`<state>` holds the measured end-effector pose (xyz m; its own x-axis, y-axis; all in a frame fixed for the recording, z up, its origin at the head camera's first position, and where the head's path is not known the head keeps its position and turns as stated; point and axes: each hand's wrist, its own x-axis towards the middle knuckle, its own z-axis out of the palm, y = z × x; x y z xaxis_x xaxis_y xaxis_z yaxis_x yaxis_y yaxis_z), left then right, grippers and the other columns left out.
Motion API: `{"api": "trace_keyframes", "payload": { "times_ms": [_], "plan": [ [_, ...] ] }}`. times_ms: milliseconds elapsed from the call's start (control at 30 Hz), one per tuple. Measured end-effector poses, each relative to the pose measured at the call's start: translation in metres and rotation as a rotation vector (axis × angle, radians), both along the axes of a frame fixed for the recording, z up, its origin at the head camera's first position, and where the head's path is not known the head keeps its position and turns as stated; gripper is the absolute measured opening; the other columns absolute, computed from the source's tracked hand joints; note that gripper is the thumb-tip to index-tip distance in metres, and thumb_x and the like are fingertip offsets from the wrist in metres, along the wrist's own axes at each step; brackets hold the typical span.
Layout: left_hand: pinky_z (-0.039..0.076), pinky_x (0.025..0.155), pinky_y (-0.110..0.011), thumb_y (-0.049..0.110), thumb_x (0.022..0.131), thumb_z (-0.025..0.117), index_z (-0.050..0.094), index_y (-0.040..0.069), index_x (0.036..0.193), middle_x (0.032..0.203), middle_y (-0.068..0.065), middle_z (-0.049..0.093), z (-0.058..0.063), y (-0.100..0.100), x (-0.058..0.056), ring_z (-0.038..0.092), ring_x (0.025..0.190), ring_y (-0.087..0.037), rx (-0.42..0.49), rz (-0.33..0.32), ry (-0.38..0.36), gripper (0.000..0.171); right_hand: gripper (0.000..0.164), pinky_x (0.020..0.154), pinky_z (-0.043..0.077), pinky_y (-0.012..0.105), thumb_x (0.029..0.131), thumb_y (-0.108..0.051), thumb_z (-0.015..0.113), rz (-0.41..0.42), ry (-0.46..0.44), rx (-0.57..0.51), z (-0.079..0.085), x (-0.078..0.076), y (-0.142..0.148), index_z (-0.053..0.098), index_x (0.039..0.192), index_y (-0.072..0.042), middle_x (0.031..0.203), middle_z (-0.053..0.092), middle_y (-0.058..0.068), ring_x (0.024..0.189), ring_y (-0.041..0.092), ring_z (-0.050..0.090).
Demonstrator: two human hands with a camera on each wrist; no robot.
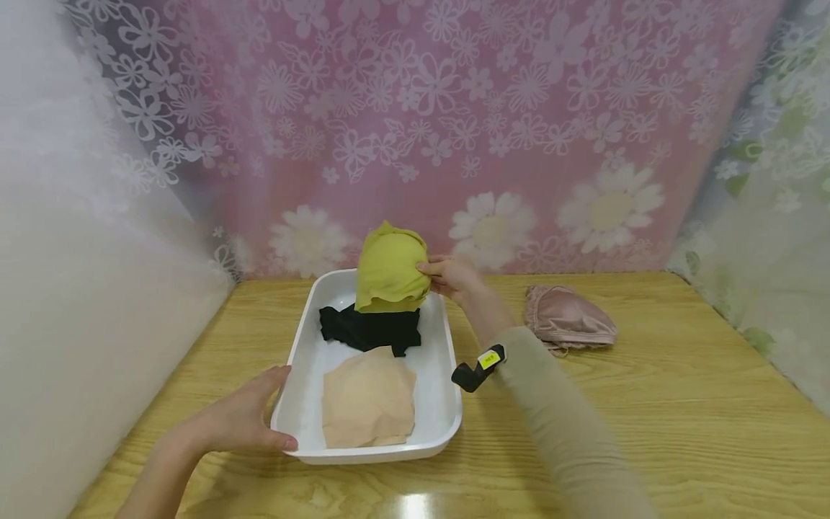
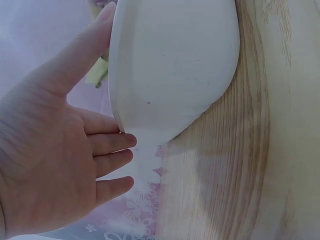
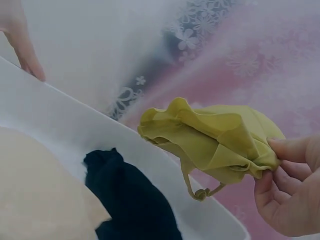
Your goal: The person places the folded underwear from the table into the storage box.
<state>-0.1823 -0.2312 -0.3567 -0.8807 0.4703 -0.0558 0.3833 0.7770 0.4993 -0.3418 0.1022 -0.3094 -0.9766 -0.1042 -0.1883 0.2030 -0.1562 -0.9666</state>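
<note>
My right hand (image 1: pixel 454 277) pinches a folded yellow bra (image 1: pixel 391 268) by its right edge, holding it above the far end of a white tray (image 1: pixel 301 455). A thin strap (image 3: pixel 192 187) dangles from the bra in the right wrist view. My left hand (image 1: pixel 240 414) touches the tray's left side, thumb at the near corner; its fingers (image 2: pixel 111 162) are fairly straight in the left wrist view. Inside the tray, a folded black garment (image 1: pixel 369 330) lies toward the back and a folded beige garment (image 1: pixel 369 400) at the front.
To the right of the tray, a folded dusty-pink bra (image 1: pixel 570 317) lies on the wooden table (image 1: pixel 648 411). A pink flowered curtain (image 1: pixel 415 137) hangs along the table's back edge, and pale sheets (image 1: pixel 84 288) close off both sides.
</note>
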Motion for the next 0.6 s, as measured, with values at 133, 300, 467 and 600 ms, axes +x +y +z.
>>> {"api": "trace_keyframes", "payload": {
  "times_ms": [133,300,467,600],
  "plan": [
    [0.025,0.101,-0.061,0.050,0.064,0.080,0.025,-0.014,0.138,0.139,-0.036,0.029,0.000,0.000,0.000,0.026,0.128,-0.050,-0.005,-0.001,0.006,0.113,0.043,0.064,0.050,0.021,0.086,-0.004,0.065,-0.045,-0.068,-0.024,-0.011,-0.005,-0.016,0.053,0.127,0.001,0.109,0.061,0.012,0.077,0.014,0.061],
    [0.025,0.101,-0.061,0.051,0.064,0.079,0.025,-0.014,0.139,0.139,-0.035,0.028,0.001,0.000,-0.001,0.026,0.128,-0.050,-0.012,0.000,-0.004,0.113,0.037,0.057,0.048,0.020,0.085,-0.004,0.066,-0.057,-0.125,-0.005,-0.028,-0.009,-0.032,0.058,0.120,0.002,0.087,0.062,0.006,0.067,0.012,0.059],
    [0.025,0.101,-0.061,0.050,0.064,0.079,0.024,-0.014,0.139,0.139,-0.035,0.029,-0.001,-0.001,0.000,0.026,0.128,-0.050,-0.001,0.002,-0.019,0.113,0.028,0.068,0.050,0.025,0.084,-0.006,0.068,-0.042,-0.160,0.118,-0.044,-0.011,-0.044,0.062,0.110,0.002,0.095,0.064,0.010,0.075,0.016,0.060],
    [0.026,0.101,-0.061,0.050,0.064,0.079,0.024,-0.013,0.139,0.139,-0.035,0.029,-0.001,-0.001,-0.001,0.027,0.128,-0.050,0.008,-0.007,-0.005,0.113,0.026,0.066,0.050,0.024,0.080,-0.010,0.072,-0.040,-0.151,0.160,-0.057,-0.014,-0.046,0.063,0.102,0.000,0.088,0.062,0.009,0.068,0.014,0.058]
  ]
}}
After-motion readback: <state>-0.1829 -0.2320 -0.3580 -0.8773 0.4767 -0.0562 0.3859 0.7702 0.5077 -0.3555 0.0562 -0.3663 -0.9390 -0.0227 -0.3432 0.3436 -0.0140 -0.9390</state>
